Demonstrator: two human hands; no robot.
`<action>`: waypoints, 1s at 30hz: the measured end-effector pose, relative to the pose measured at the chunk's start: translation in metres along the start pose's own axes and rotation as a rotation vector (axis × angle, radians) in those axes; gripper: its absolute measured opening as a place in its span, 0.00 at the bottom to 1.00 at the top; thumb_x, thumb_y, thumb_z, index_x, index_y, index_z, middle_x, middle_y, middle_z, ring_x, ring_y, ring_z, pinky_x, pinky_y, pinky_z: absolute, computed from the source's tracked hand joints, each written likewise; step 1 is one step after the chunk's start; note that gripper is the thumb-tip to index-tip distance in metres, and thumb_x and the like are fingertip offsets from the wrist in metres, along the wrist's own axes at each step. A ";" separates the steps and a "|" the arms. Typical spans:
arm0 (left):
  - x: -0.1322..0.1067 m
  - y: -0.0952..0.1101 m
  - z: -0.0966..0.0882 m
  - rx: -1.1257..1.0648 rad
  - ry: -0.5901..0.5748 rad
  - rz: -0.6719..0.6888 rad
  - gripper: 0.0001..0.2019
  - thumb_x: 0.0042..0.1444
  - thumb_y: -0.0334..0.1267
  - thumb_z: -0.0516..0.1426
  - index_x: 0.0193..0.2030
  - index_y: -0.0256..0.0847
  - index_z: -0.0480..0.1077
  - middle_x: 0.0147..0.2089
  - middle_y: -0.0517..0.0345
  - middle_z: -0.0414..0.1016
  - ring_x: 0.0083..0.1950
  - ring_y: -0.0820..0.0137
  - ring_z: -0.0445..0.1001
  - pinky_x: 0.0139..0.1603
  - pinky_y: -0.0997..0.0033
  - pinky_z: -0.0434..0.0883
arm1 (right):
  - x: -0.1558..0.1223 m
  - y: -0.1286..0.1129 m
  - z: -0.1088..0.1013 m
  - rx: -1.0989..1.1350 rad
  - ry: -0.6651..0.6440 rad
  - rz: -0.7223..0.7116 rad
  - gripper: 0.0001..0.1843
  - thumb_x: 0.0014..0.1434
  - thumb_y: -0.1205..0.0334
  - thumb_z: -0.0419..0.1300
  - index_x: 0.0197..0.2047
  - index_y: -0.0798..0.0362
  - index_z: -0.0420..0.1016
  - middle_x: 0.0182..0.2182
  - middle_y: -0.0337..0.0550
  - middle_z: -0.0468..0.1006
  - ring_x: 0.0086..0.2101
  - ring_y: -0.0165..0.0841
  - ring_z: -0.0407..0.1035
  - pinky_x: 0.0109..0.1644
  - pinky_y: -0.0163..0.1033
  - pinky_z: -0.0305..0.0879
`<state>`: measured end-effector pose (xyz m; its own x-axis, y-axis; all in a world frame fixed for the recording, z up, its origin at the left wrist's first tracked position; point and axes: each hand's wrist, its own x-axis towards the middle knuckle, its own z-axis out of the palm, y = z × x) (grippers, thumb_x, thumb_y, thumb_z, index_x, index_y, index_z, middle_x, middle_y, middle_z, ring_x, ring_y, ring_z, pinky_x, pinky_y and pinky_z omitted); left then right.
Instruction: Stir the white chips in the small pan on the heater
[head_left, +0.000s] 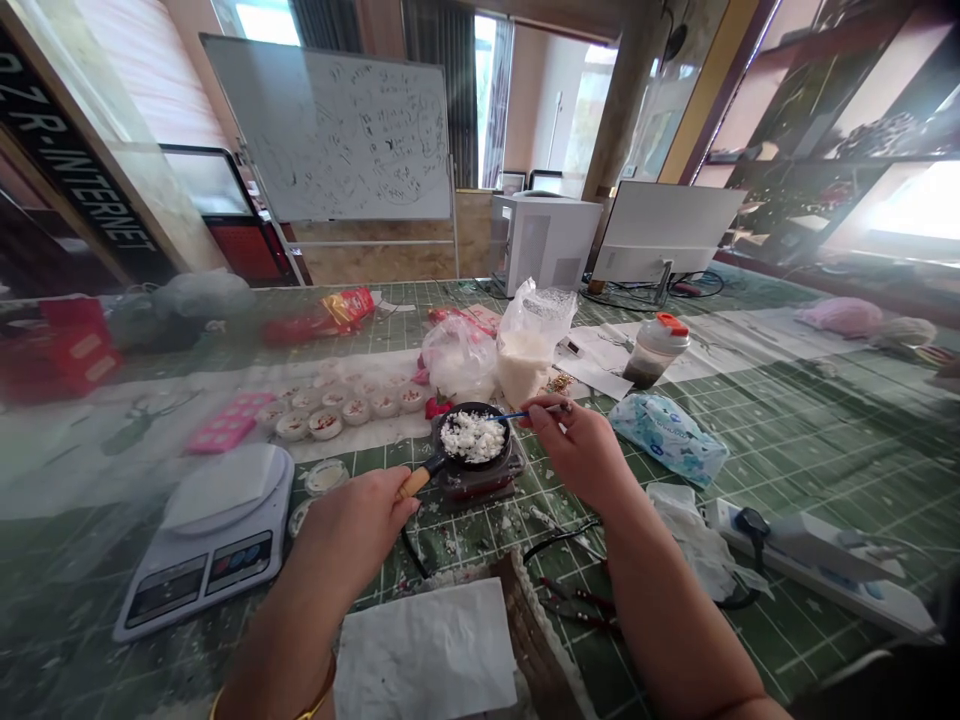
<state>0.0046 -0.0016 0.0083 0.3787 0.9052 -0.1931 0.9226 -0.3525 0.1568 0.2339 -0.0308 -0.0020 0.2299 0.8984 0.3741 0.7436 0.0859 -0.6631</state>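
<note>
A small black frying pan [455, 407] with a wooden handle sits on a small dark hotplate [480, 488]. White crumbly lumps [474, 437] fill much of the pan. My left hand [367, 515] is closed around the pan's handle [414, 483]. From the right, my right hand [566, 440] pinches a thin blue stick [511, 416], whose far end reaches into the white lumps. Behind the pan stand an open clear bag of white granules [523, 368] and a knotted plastic bag [459, 362].
A white kitchen scale [214, 540] lies at the left. Several small filled cups [325, 424] and a pink mould [229, 425] stand beyond it. On the right are a wipes pack [667, 437], a lidded bottle [657, 352], a power strip [825, 570] and red-handled pliers [577, 605].
</note>
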 end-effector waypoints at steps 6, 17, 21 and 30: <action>-0.001 0.000 -0.001 -0.003 0.001 0.003 0.12 0.56 0.45 0.46 0.34 0.44 0.65 0.36 0.57 0.73 0.35 0.68 0.70 0.26 0.75 0.53 | -0.001 -0.007 0.006 -0.100 -0.123 -0.032 0.15 0.59 0.58 0.47 0.37 0.53 0.72 0.29 0.43 0.77 0.30 0.33 0.69 0.32 0.34 0.58; -0.002 0.000 -0.001 -0.006 0.007 0.014 0.11 0.56 0.45 0.46 0.34 0.44 0.66 0.35 0.57 0.74 0.34 0.68 0.70 0.25 0.75 0.54 | -0.002 -0.006 0.006 -0.004 -0.108 0.003 0.16 0.59 0.54 0.47 0.38 0.52 0.72 0.28 0.41 0.78 0.27 0.31 0.69 0.29 0.34 0.57; -0.002 0.000 -0.001 -0.012 0.020 0.001 0.11 0.56 0.45 0.46 0.35 0.44 0.66 0.35 0.56 0.74 0.34 0.68 0.70 0.25 0.75 0.54 | 0.002 -0.003 0.013 0.073 -0.084 -0.006 0.16 0.59 0.54 0.47 0.41 0.53 0.72 0.32 0.43 0.79 0.33 0.33 0.71 0.35 0.34 0.60; -0.001 -0.001 0.001 0.000 0.027 0.010 0.13 0.56 0.46 0.47 0.36 0.44 0.67 0.36 0.56 0.75 0.35 0.67 0.71 0.26 0.75 0.54 | -0.008 -0.014 0.009 0.141 -0.202 -0.062 0.16 0.59 0.54 0.48 0.42 0.51 0.72 0.32 0.42 0.78 0.32 0.32 0.71 0.35 0.35 0.62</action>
<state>0.0038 -0.0028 0.0072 0.3857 0.9076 -0.1657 0.9188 -0.3615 0.1585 0.2159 -0.0355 -0.0018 0.0462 0.9562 0.2889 0.6542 0.1896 -0.7321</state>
